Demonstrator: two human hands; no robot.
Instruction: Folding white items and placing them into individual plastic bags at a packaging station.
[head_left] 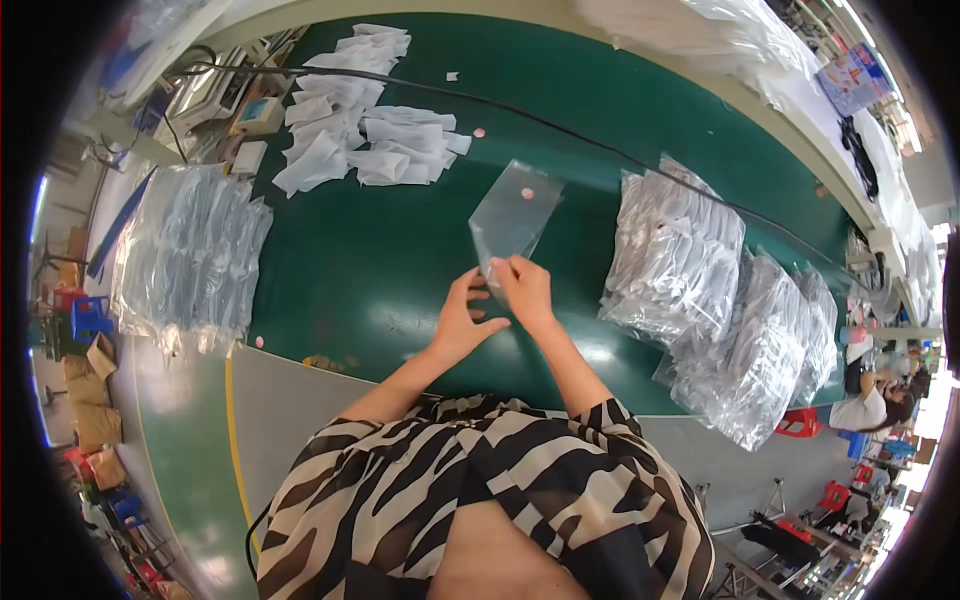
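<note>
Clear plastic bag (pixel 513 215): centre of green desk (pixel 380 270), lying flat, near edge pinched by both hands, seemingly to part its mouth. Right hand (pixel 524 290) fingers closed on edge; left hand (pixel 462 322) fingers loosely spread, tips touching it. Folded white cloths (pixel 365 110) at 11 o'clock; filled bags (pixel 700 290) at 3 o'clock, within reach.

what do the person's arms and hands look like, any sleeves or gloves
Both hands are bare: no gloves on the left hand or the right hand, and no watch, bracelet or ring can be made out. The forearms are uncovered too. Short, loose sleeves of a black-and-cream zebra-striped top end near the elbows.
</note>
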